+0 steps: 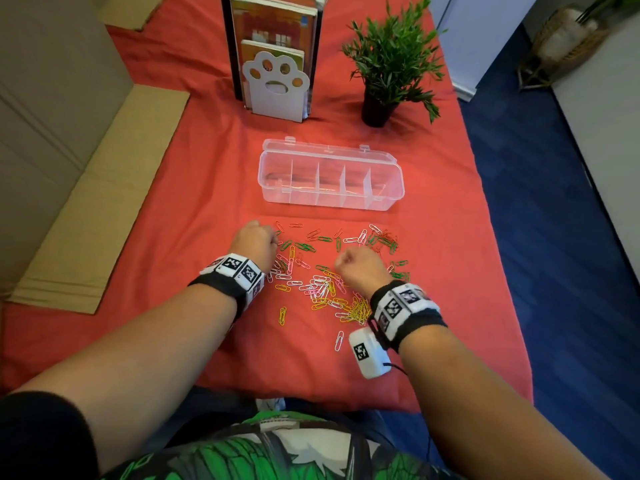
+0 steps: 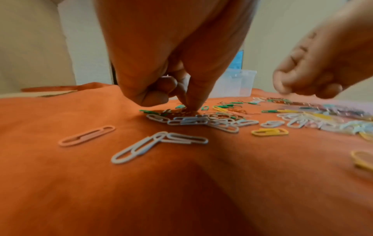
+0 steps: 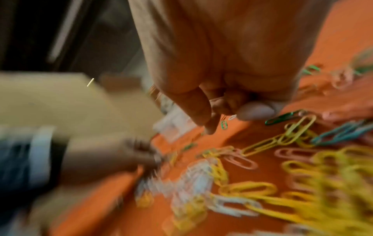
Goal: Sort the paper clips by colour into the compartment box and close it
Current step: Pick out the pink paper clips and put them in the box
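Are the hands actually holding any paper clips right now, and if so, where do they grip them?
It cannot be told. The left hand has fingertips down in the paper clips on the cloth; the right hand is curled above them, its contents hidden or blurred.

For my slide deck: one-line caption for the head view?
Both hands work mixed paper clips before the open, empty compartment box.

A matt red-orange cloth (image 1: 194, 188), softly creased, covered the table. On it lay scattered coated paper clips in white, yellow, green, pink and red (image 1: 322, 289) — smooth, with a faint sheen. The clear, glossy plastic compartment box (image 1: 330, 176) showed thin see-through dividers. Flat brown cardboard sheets (image 1: 104, 202) looked dull and papery — the white paw-shaped bookend (image 1: 276, 86) smooth and matt.
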`<act>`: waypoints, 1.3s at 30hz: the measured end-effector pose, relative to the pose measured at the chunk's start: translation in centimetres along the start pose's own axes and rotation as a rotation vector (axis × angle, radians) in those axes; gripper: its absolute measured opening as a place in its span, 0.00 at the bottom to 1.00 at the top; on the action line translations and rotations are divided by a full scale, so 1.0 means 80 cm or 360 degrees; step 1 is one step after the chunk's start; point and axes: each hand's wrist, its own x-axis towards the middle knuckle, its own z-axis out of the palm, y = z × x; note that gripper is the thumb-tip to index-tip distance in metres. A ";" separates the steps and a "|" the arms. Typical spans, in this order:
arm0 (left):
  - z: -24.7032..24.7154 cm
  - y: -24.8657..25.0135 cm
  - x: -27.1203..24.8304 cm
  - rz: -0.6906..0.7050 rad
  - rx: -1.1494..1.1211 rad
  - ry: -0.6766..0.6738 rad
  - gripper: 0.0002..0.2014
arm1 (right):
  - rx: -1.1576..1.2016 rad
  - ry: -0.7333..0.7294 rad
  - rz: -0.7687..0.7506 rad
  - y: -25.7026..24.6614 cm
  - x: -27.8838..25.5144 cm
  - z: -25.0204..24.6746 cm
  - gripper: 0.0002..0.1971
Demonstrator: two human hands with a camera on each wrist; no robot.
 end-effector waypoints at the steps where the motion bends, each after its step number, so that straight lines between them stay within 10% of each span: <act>1: -0.001 -0.002 0.000 -0.0018 -0.0055 0.0007 0.07 | -0.0319 0.0020 -0.0094 -0.001 -0.003 0.005 0.06; 6: -0.014 -0.012 -0.002 -0.0294 -0.0584 0.0041 0.05 | -0.0789 0.0085 -0.0224 0.006 -0.011 0.029 0.14; 15: -0.038 -0.007 -0.014 -0.0963 -0.1925 -0.0162 0.12 | -0.0303 0.0361 -0.0161 -0.006 0.007 -0.013 0.08; 22: -0.018 -0.013 -0.014 -0.0146 -0.0073 -0.0012 0.08 | -0.0879 0.0134 -0.0211 0.011 -0.022 0.026 0.11; 26: -0.005 -0.014 -0.015 -0.0021 0.0111 0.0014 0.08 | -0.0962 0.0058 -0.0167 0.013 -0.029 0.036 0.16; 34: -0.013 -0.014 -0.006 -0.0230 -0.0277 -0.0037 0.07 | -0.0318 -0.0105 -0.0052 0.007 -0.012 0.000 0.12; 39: -0.039 -0.005 -0.013 -0.0826 -0.1927 -0.0323 0.08 | 0.1313 -0.0234 0.0109 0.000 -0.019 -0.014 0.12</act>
